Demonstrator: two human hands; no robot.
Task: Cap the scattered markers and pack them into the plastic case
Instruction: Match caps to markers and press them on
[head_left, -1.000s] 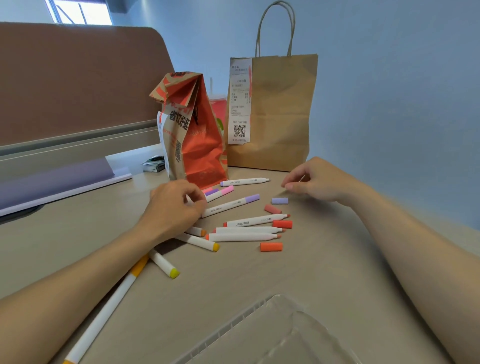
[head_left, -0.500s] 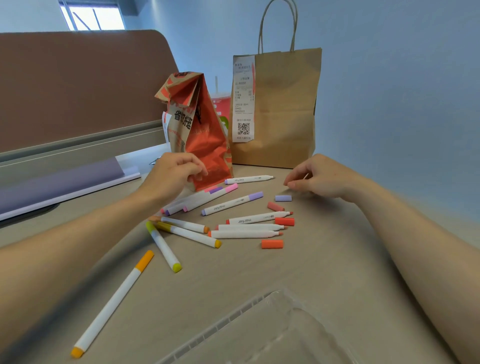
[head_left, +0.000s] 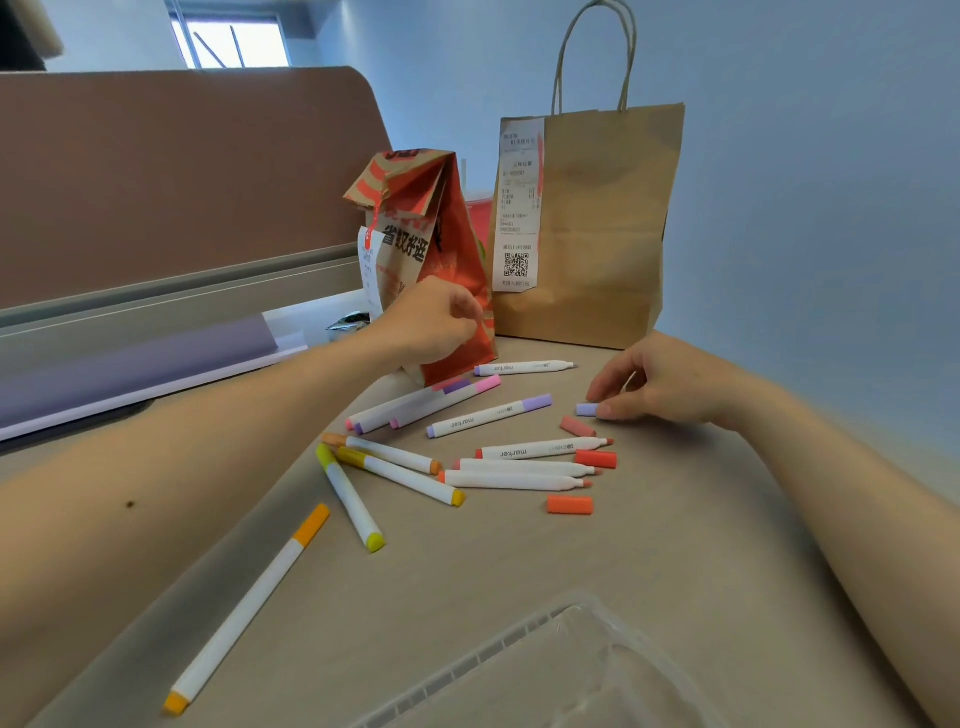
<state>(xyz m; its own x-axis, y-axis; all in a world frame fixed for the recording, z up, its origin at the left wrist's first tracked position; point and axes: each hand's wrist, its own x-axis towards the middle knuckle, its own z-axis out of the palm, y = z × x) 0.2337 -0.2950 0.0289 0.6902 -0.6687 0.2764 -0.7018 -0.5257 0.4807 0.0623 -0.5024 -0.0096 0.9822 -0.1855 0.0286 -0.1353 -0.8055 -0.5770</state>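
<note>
Several white markers lie scattered on the beige desk (head_left: 649, 561). An uncapped lilac marker (head_left: 524, 367) lies by the bags, and three uncapped red-toned markers (head_left: 519, 467) lie side by side in the middle. Loose caps lie near them: pink (head_left: 577, 426), red (head_left: 596, 459) and orange (head_left: 570, 504). My right hand (head_left: 660, 384) pinches a lilac cap (head_left: 586, 409) on the desk. My left hand (head_left: 431, 322) hovers over the capped pink and purple markers (head_left: 421, 402), fingers curled, with nothing visible in it. The clear plastic case (head_left: 519, 665) lies at the bottom edge.
An orange paper bag (head_left: 441, 249) and a brown handled paper bag (head_left: 587, 234) stand behind the markers. Capped yellow and orange markers (head_left: 350, 499) lie to the left, one long orange marker (head_left: 249, 603) nearer me. A brown partition (head_left: 182, 182) and a purple folder (head_left: 130, 364) are on the left.
My left hand lifted off the markers and moved up toward the orange bag. My right hand dropped onto the lilac cap and took hold of it.
</note>
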